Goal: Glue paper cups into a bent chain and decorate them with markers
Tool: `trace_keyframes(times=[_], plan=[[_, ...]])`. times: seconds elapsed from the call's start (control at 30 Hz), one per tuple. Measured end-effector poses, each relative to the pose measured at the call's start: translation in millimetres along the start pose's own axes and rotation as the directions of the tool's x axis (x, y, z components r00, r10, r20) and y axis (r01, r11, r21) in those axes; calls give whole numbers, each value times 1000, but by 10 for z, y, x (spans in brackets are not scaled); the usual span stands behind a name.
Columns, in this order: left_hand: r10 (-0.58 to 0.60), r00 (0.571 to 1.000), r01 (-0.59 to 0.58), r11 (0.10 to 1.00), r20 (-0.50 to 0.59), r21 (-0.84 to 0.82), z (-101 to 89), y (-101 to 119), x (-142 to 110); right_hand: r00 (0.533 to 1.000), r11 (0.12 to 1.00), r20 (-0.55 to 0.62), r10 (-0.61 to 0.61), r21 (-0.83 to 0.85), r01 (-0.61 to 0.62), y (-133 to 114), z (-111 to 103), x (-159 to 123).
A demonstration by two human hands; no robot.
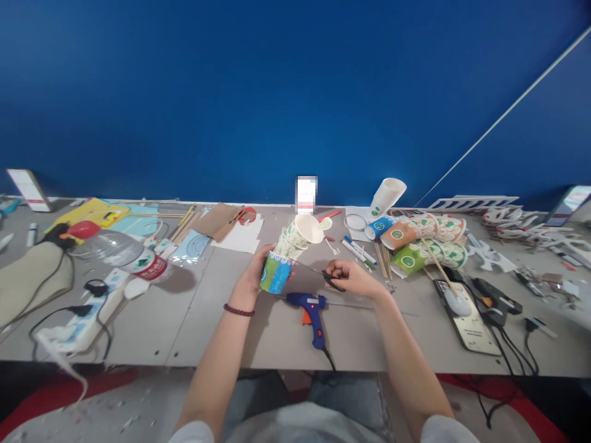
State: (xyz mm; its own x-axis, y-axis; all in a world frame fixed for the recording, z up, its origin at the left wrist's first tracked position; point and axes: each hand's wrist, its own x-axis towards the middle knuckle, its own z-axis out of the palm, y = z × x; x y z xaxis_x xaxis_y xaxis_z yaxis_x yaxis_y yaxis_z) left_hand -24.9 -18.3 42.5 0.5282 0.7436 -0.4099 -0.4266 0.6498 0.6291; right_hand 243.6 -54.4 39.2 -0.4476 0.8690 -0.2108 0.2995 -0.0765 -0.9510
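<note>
My left hand [257, 274] is wrapped round a stack of paper cups [287, 252], with a blue-and-green cup at the bottom and a white-rimmed one tilted out at the top. My right hand [349, 278] is closed on small black-handled scissors [331, 280], whose thin blades point left toward the cups. A blue hot glue gun [310, 311] with an orange trigger lies on the grey table just below both hands, its cable running off the front edge. A dark bead bracelet sits on my left wrist.
Several paper cups [415, 240] lie heaped at the right with wooden sticks and markers [357, 250]. A clear water bottle [122, 253] and a power strip [87, 317] are at the left. A phone [466, 317], another glue gun [496, 301] and white cutouts are at the right.
</note>
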Motion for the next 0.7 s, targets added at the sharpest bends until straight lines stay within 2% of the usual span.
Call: trace_keyframes(times=[0.33, 0.5, 0.7], plan=[[-7, 998, 8, 1000, 69, -18, -52, -39, 43, 998, 999, 46, -31, -39, 33, -27, -29, -17], [-14, 998, 14, 1000, 59, 3, -30, -39, 36, 998, 999, 58, -27, -30, 29, -32, -24, -14], [6, 997, -8, 1000, 77, 26, -49, -46, 39, 999, 998, 28, -47, -39, 48, -50, 30, -8]])
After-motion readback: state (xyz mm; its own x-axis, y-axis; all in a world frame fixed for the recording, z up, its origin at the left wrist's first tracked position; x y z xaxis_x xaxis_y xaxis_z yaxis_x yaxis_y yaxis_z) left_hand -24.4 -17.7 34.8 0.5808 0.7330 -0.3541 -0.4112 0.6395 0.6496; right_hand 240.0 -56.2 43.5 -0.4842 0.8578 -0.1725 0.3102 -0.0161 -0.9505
